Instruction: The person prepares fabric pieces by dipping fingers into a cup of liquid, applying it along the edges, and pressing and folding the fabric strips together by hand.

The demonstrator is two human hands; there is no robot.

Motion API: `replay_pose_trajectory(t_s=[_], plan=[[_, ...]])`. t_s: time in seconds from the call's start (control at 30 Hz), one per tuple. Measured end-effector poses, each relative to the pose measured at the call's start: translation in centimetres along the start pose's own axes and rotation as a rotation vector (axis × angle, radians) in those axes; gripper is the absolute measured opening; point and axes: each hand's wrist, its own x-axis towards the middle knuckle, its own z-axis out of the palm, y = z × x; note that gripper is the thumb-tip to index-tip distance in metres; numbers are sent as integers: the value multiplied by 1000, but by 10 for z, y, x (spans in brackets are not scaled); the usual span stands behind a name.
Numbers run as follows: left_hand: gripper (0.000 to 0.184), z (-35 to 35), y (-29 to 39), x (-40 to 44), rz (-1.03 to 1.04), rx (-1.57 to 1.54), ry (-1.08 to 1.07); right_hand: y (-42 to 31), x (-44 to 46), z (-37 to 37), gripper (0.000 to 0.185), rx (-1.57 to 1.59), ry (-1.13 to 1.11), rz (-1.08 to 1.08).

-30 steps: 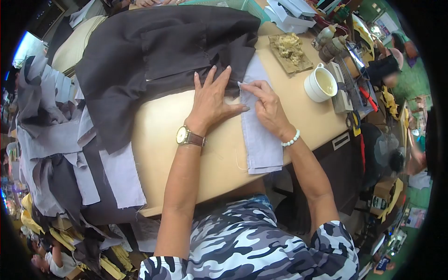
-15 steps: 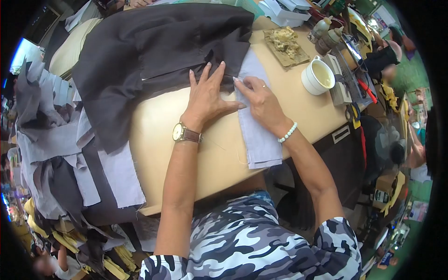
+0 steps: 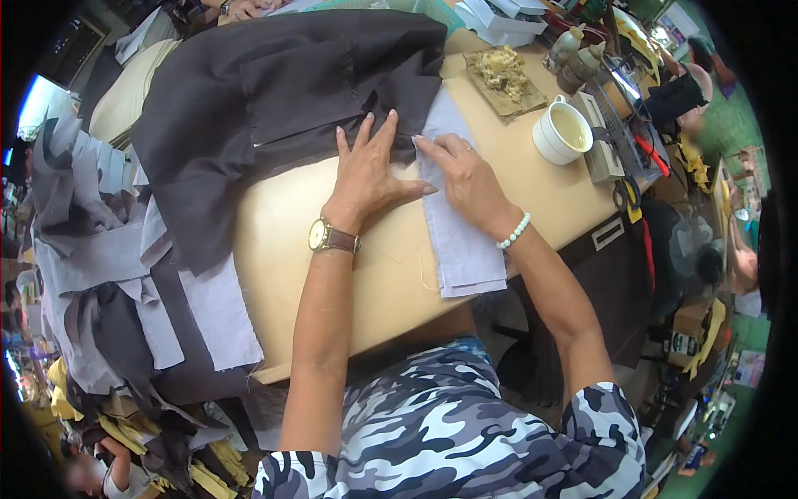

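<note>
Dark fabric (image 3: 307, 83) lies draped over the far side of the pale table (image 3: 374, 266). My left hand (image 3: 366, 175), with a watch at its wrist, rests with spread fingers on the fabric's near edge and the tabletop. To its right, a light grey-lavender strip (image 3: 461, 249) runs from under the dark fabric to the table's front edge. My right hand (image 3: 470, 183), a beaded bracelet at its wrist, lies on the strip, its index fingertip pressing where strip and dark fabric meet. Its other fingers are curled; whether they pinch cloth is hidden.
A white cup (image 3: 563, 131), a brown board with a yellowish lump (image 3: 504, 79), two bottles (image 3: 573, 58) and scissors (image 3: 627, 196) are at the right. Grey cloth pieces (image 3: 91, 241) hang at the left. Another person's hands (image 3: 245, 8) show at the far edge.
My right hand has turned slightly and shifted up and left, with its index fingertip still at the strip's edge. My left hand stays spread. The whole view has shifted a little.
</note>
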Motion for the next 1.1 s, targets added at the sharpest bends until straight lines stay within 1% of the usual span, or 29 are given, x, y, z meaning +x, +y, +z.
replay_pose_trajectory(t_s=[0.1, 0.2, 0.3, 0.4, 0.6, 0.7, 0.8, 0.9, 1.0, 1.1], plan=[[126, 1, -2, 1, 6, -1, 8, -1, 4, -1, 46, -28, -58, 10], [127, 1, -2, -1, 8, -7, 4, 1, 2, 2, 44, -62, -53, -25], [128, -2, 0, -1, 26, 9, 11, 9, -2, 3, 39, 47, -18, -47], [132, -3, 1, -2, 42, 30, -4, 10, 2, 3, 35, 135, 9, 4], [137, -3, -1, -2, 61, 56, -26, 11, -11, 2, 35, 56, -6, -85], [137, -3, -1, -2, 58, 64, -32, 12, -14, 0, 34, 192, -20, -51], [137, -3, 0, -1, 56, 72, -43, 4, -5, -3, 32, 246, -2, 57], [136, -2, -2, -1, 62, 74, -38, 5, -1, 4, 31, 95, -10, 27], [137, -1, -3, -1, 77, 62, -29, 2, -7, 2, 31, -23, 9, -51], [138, -2, -3, -2, 77, 51, -32, -4, -15, -9, 29, 160, -77, 15]])
